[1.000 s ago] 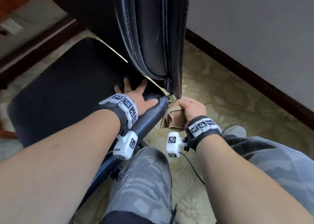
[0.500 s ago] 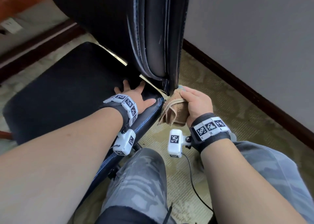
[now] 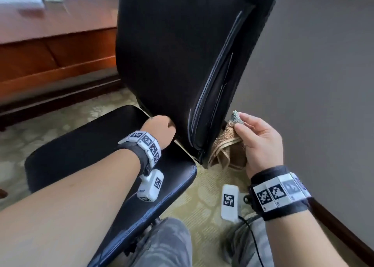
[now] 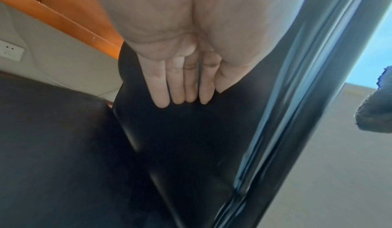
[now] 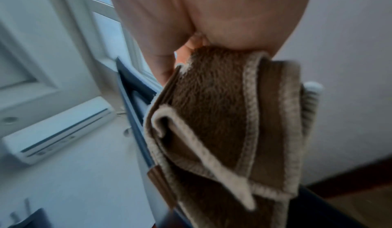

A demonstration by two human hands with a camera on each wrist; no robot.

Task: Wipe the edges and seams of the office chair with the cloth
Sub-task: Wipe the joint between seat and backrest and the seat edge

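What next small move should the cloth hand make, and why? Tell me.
Probably slide the brown cloth upward along the backrest's side edge. The right hand grips it bunched against the bottom of that edge, the stitched seam above looks unwiped, and the left hand lies flat against the backrest front.

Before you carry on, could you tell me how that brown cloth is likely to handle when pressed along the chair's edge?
The cloth looks floppy: it hangs in loose folds from the right hand. Its fuzzy pile probably grips rather than slips. It should mould easily around the backrest seam.
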